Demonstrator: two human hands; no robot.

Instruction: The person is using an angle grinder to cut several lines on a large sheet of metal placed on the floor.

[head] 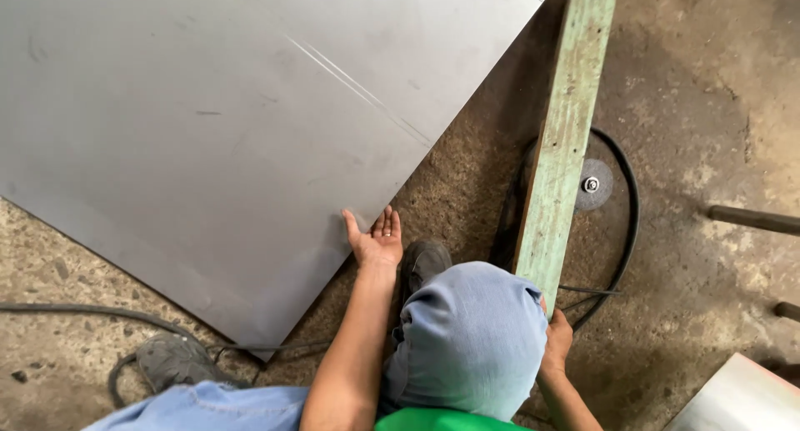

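Crouching over the rough concrete floor (467, 173), the person rests an open, flat left hand (377, 241) against the near edge of the large grey sheet of metal (208, 131) while the right hand (557, 341) grips the end of the long pale-green wooden plank (567, 131) beside a black cable (629, 223).

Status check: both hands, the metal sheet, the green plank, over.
Left hand open at the metal sheet edge. Right hand grips the green plank. Black cable loops under plank.
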